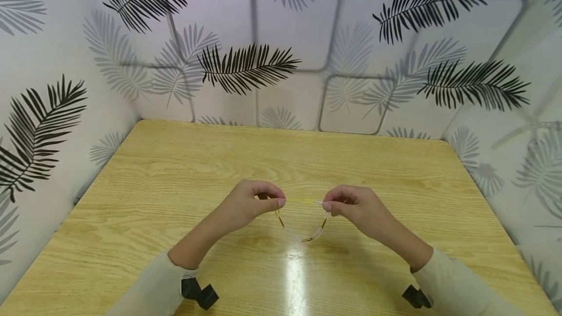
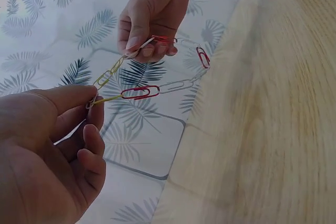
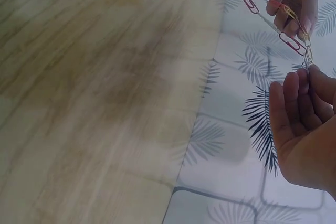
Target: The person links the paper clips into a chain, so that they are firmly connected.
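A closed loop of linked paper clips (image 1: pixel 309 239) hangs in the air between both hands, above the table. Its clips are red, white and yellow, as the left wrist view shows with a red paper clip (image 2: pixel 140 93) and a yellow paper clip (image 2: pixel 109 77). My left hand (image 1: pixel 251 205) pinches one side of the loop between thumb and forefinger. Opposite it, my right hand (image 1: pixel 361 211) pinches a white clip (image 3: pixel 307 66). A yellow stretch runs nearly straight between the fingertips, while the remaining clips sag below in a curve. The fingertips cover parts of the pinched clips.
Below lies a light wood-grain table (image 1: pixel 197 160) with a bright reflection near its front. Pale walls with a leaf pattern (image 1: pixel 248 69) stand behind it and on both sides. Black blocks (image 1: pixel 199 293) are attached at both wrists.
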Demonstrator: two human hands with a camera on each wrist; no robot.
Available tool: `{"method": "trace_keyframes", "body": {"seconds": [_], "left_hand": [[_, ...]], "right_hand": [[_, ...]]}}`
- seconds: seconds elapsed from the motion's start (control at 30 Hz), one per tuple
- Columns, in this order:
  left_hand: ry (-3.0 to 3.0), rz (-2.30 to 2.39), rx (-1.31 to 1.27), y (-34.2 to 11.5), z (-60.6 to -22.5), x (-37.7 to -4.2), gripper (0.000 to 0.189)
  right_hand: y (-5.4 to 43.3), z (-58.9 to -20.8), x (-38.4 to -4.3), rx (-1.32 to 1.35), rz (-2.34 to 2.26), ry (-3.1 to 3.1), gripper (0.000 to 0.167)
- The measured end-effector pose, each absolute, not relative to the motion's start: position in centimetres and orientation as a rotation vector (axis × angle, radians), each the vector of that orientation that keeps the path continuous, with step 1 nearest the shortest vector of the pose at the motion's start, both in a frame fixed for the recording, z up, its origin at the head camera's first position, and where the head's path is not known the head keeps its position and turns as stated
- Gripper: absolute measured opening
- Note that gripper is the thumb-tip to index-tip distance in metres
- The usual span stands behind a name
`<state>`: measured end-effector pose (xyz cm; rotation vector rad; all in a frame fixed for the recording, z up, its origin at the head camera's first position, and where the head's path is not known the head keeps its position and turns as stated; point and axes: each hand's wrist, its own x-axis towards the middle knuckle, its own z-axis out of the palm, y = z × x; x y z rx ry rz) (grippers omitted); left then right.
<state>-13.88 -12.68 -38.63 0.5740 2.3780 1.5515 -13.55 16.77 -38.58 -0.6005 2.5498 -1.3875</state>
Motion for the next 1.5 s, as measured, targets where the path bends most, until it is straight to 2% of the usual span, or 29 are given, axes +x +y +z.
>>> {"method": "trace_keyframes", "body": {"seconds": [0.3,0.63,0.9,1.23,1.5], "left_hand": [[2.249,1.548,0.496,-12.4,-42.6,-16.4,0.026],[2.363,1.507,0.448,-10.8,-46.1,-19.8,0.019],[2.535,1.443,0.392,-9.9,-46.6,-21.1,0.016],[2.774,1.232,0.359,-9.1,-46.4,-21.7,0.017],[2.761,1.297,0.348,-9.7,-46.3,-21.8,0.029]], "right_hand": [[17.4,-41.3,-16.1,-0.510,-1.324,2.447,0.025],[17.9,-43.8,-19.5,-0.389,-1.306,2.462,0.018],[17.8,-44.5,-22.1,-0.398,-1.232,2.549,0.017],[16.9,-44.9,-23.4,-0.396,-1.179,2.596,0.015],[17.1,-44.1,-23.0,-0.394,-1.043,2.756,0.034]]}}
